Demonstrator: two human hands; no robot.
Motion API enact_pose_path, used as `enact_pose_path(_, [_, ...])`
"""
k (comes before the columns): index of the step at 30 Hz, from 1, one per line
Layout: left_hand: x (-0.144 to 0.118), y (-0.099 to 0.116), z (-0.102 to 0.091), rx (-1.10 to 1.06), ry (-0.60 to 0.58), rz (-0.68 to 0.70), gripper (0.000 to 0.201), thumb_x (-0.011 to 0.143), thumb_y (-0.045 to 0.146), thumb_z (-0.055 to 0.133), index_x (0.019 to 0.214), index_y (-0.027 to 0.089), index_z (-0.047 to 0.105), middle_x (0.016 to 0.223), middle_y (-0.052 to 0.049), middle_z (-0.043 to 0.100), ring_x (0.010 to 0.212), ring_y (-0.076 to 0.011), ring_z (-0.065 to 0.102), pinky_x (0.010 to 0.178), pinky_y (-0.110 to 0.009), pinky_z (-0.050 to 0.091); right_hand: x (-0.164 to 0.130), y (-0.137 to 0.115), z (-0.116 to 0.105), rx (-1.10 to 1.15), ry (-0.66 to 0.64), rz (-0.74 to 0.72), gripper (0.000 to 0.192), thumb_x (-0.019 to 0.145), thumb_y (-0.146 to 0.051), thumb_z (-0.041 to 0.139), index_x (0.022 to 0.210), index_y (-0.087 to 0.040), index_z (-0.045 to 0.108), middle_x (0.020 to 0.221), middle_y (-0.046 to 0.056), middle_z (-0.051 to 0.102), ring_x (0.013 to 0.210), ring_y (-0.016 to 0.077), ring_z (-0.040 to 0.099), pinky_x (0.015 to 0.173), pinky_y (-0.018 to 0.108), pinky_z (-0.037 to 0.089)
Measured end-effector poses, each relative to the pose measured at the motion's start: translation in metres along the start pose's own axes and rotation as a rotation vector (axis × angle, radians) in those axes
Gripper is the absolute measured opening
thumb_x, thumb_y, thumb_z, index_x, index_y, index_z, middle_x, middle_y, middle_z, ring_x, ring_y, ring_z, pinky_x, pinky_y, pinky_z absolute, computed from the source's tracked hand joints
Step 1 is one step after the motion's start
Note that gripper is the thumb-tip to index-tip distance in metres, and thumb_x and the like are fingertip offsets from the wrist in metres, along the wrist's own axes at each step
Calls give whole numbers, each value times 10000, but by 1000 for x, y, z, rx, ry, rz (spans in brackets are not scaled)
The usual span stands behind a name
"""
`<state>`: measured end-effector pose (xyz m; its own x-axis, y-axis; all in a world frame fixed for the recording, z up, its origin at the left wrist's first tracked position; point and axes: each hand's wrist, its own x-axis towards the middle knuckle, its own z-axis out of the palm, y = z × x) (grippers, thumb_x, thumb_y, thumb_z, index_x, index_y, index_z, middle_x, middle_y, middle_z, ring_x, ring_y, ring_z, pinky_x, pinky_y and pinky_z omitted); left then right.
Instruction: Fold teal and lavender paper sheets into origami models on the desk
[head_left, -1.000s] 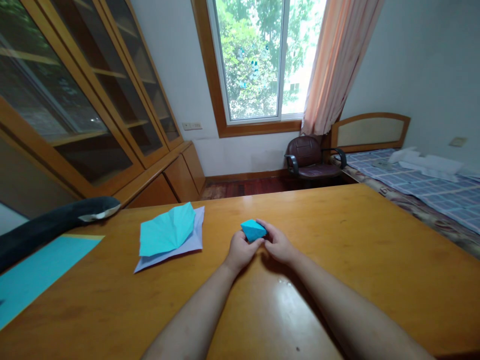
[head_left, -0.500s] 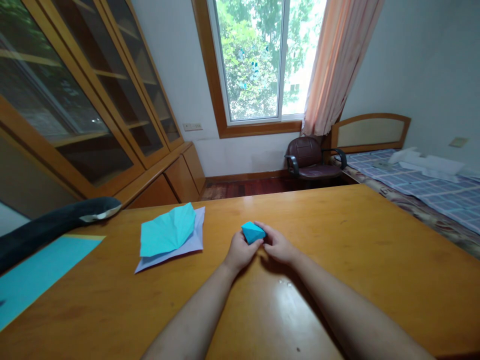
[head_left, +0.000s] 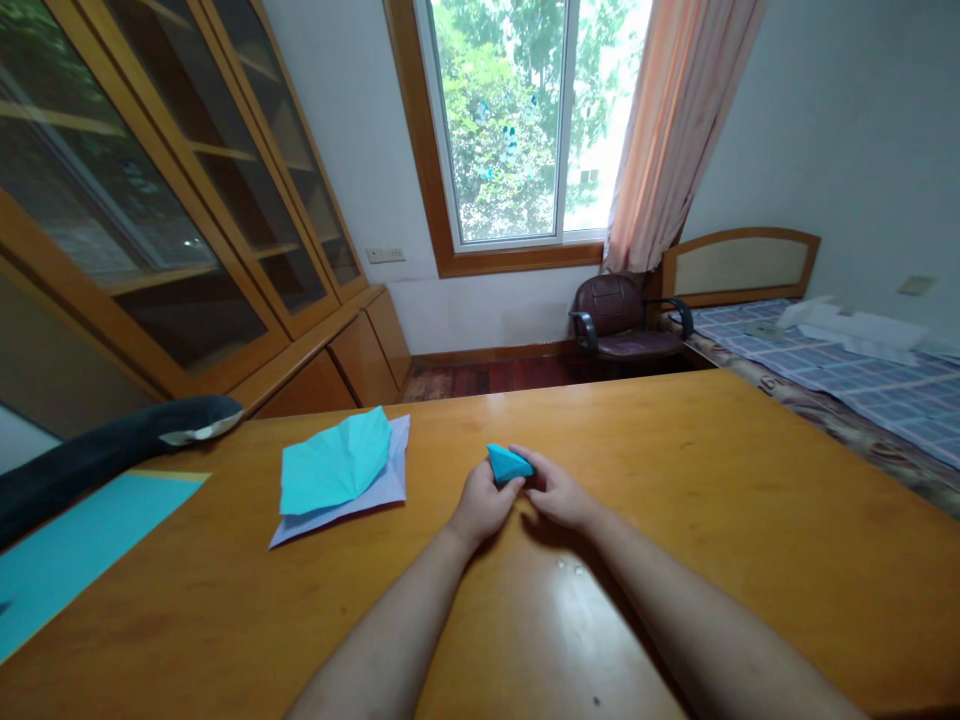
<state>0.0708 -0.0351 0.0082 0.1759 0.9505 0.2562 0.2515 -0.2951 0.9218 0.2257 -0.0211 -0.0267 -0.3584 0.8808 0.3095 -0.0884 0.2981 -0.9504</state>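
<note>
Where the forearms meet mid-table, left hand and right hand pinching small folded blue paper just above wooden table; creased sheets lying well left.

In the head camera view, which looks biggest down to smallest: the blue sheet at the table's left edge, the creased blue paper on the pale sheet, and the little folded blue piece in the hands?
1. Blue sheet, though it is cut off by the frame and nearest the camera.
2. Creased blue paper.
3. Folded blue piece, held between left hand and right hand, clearly smallest.
</note>
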Motion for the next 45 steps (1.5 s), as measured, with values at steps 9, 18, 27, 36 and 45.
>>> enact_pose_path(9, [-3, -1, 1, 145, -19, 104, 146, 767, 226, 605, 871, 137, 655, 867, -77, 699, 785, -194, 641, 765, -319, 502, 1, 1, -1, 46, -14, 17, 664, 681, -86, 586, 1320, -238, 487, 1343, 65, 529, 1236, 254, 485, 1095, 473, 306])
enact_pose_path(18, [-4, 1, 2, 245, -1, 94, 126, 753, 208, 598, 864, 151, 607, 856, -77, 679, 785, -202, 630, 757, -339, 491, 1, -7, 1, 115, -40, 7, 612, 675, -92, 637, 1263, -238, 548, 1300, 65, 569, 1214, 254, 506, 1086, 455, 314])
enact_pose_path(27, [3, -1, -2, 248, 237, 173, 320, 691, 242, 697, 978, 196, 564, 970, -50, 608, 900, -194, 590, 787, -319, 483, 3, -14, 1, 251, -28, 117, 330, 781, -415, 646, 1011, -182, 685, 1015, 77, 696, 960, 225, 627, 939, 418, 432])
enact_pose_path(36, [8, -10, 3, -300, 69, -112, 441, 701, 313, 701, 1058, 163, 491, 852, -51, 693, 760, -168, 655, 716, -284, 517, 5, -16, -2, 98, 148, 234, 312, 719, -457, 658, 645, -162, 587, 526, -25, 549, 477, 101, 473, 479, 225, 366])
enact_pose_path(45, [10, -11, -2, -319, -15, -220, 412, 704, 493, 679, 841, 104, 681, 728, -55, 702, 602, -147, 601, 572, -245, 467, 5, -22, -2, -1, 161, 269, 291, 690, -443, 632, 607, -180, 541, 479, -48, 489, 435, 90, 404, 440, 221, 319])
